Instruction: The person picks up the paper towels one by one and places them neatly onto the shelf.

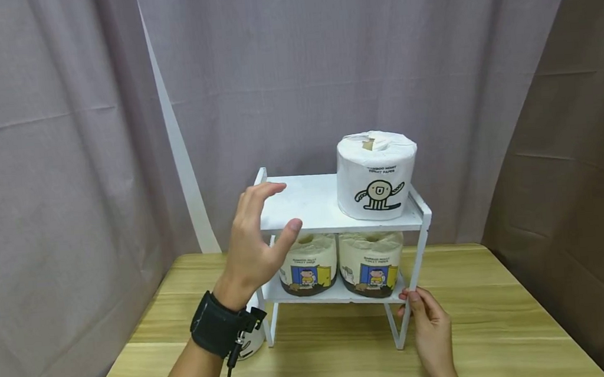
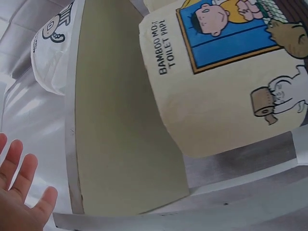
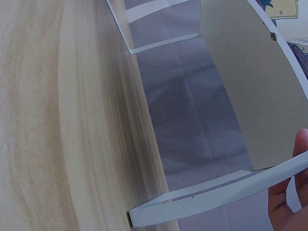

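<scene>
A white two-tier shelf rack point(image 1: 303, 203) stands on the table. One wrapped toilet paper roll point(image 1: 378, 176) sits upright at the right of its top tier. Two cream rolls with cartoon prints, a left one point(image 1: 308, 266) and a right one point(image 1: 373, 263), stand side by side on the lower tier. My left hand point(image 1: 255, 242) is raised before the rack's left end, thumb and fingers spread, holding nothing; the left wrist view shows the hand point(image 2: 21, 197) beside the top tier. My right hand point(image 1: 431, 323) pinches the rack's right front leg near the lower tier.
Another white roll point(image 1: 252, 340) stands on the table by the rack's left leg, mostly hidden behind my left wrist. The wooden table point(image 1: 493, 315) extends on both sides of the rack. Grey curtains point(image 1: 271, 66) hang behind, and a brown one point(image 1: 571, 161) at the right.
</scene>
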Tool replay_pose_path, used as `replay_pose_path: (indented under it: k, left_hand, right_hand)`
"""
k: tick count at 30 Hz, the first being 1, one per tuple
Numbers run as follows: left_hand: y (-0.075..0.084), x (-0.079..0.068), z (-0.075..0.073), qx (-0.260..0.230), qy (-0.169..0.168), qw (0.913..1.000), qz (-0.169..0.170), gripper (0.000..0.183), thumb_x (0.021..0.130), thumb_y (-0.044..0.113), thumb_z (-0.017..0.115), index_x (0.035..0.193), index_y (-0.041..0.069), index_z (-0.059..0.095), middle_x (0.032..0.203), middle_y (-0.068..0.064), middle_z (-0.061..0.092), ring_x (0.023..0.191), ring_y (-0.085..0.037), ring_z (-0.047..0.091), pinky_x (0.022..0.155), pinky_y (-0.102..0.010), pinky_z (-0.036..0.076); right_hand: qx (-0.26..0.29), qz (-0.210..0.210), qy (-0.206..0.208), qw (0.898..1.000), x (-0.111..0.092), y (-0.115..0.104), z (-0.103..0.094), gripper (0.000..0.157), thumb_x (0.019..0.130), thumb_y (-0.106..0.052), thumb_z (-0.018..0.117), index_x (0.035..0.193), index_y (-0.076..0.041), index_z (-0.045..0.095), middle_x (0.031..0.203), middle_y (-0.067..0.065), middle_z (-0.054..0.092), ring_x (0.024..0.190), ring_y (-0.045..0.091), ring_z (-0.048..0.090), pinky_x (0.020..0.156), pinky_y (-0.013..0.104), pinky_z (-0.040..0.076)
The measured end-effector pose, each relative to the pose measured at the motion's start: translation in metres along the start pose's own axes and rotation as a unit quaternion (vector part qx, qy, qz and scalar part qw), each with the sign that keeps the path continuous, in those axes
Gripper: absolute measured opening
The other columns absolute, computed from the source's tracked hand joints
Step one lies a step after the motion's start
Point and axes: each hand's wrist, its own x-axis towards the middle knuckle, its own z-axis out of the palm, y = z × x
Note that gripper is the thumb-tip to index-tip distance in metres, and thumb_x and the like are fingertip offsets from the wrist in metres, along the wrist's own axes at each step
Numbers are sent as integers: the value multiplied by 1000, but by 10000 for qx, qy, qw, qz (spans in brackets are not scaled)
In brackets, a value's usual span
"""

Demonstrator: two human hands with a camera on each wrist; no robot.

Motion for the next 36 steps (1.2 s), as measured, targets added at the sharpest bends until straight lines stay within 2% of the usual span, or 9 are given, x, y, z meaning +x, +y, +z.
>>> replay_pose_path:
  k: [8, 15, 20, 30, 36]
  left_hand:
    - [-5, -11, -3, -73, 270, 9996, -17, 53, 90, 41, 56, 131, 7, 55, 126, -7, 58, 118, -23, 50, 98, -44, 39]
    - [-7, -29, -4, -8, 477, 9988, -121, 51, 91, 41, 57, 129, 7, 57, 125, -6, 57, 118, -23, 50, 100, -44, 38]
    - [-9, -39, -6, -69, 661, 9975, -248, 50, 90, 38, 58, 128, 7, 57, 124, -7, 56, 118, -24, 50, 101, -45, 37]
    - [-11, -46, -9, -92, 1018, 9943, -295, 55, 88, 40, 60, 128, 4, 55, 128, -12, 52, 120, -28, 47, 103, -47, 35]
    - [-14, -51, -9, 65, 1184, 9926, -254, 59, 89, 46, 58, 129, 4, 53, 130, -13, 50, 121, -30, 46, 103, -47, 34]
  right_hand:
    - [19, 32, 2, 10000, 0, 1, 1, 26, 99, -12, 51, 112, 6, 64, 95, 6, 69, 69, 25, 64, 71, 21, 51]
    - [20, -109, 20, 9999, 1, 4, 1, 26, 99, -12, 51, 111, 7, 64, 94, 7, 69, 69, 26, 64, 71, 20, 51]
    - [26, -43, 4, 10000, 0, 4, 1, 26, 99, -13, 51, 111, 7, 64, 95, 8, 69, 69, 25, 64, 72, 21, 51]
    - [39, 14, 2, 10000, 1, 4, -1, 26, 99, -14, 51, 111, 5, 65, 95, 9, 69, 71, 23, 64, 72, 21, 50]
    - [91, -47, 1, 9999, 1, 6, -1, 26, 99, -13, 51, 111, 6, 64, 95, 10, 69, 70, 23, 64, 71, 21, 51]
